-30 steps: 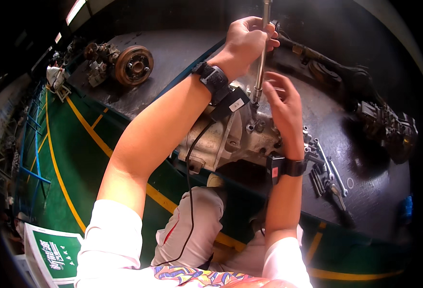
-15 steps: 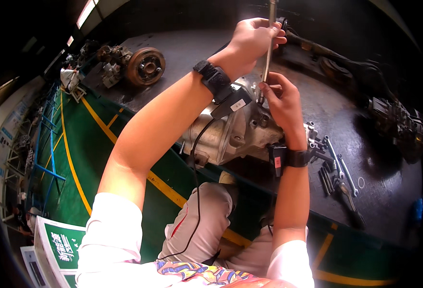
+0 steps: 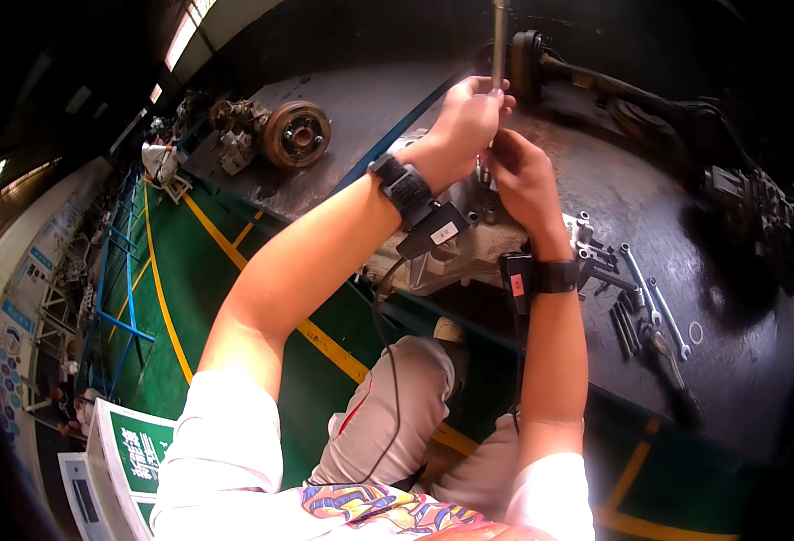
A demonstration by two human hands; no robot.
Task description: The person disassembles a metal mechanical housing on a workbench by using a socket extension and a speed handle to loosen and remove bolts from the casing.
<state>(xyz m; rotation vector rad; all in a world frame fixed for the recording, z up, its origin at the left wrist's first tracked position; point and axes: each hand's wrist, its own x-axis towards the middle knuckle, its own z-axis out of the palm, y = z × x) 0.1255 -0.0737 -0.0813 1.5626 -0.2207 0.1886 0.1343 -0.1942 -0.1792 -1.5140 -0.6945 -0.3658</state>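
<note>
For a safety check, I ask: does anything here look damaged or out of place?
Only the round drum at upper left looks odd: it is rusty brown, perhaps corroded. The held metal bar looks straight.

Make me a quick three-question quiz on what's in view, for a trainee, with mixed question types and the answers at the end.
1. Which hand is nearer the long silver metal wrenches?
2. True or false: the left hand grips a long, shiny metal rod.
3. Where does the round, rust-brown metal drum sit?
A) On the green floor
B) On a dark tabletop
C) On top of the wrenches

Key: 1. The right hand. 2. True. 3. B.
</note>
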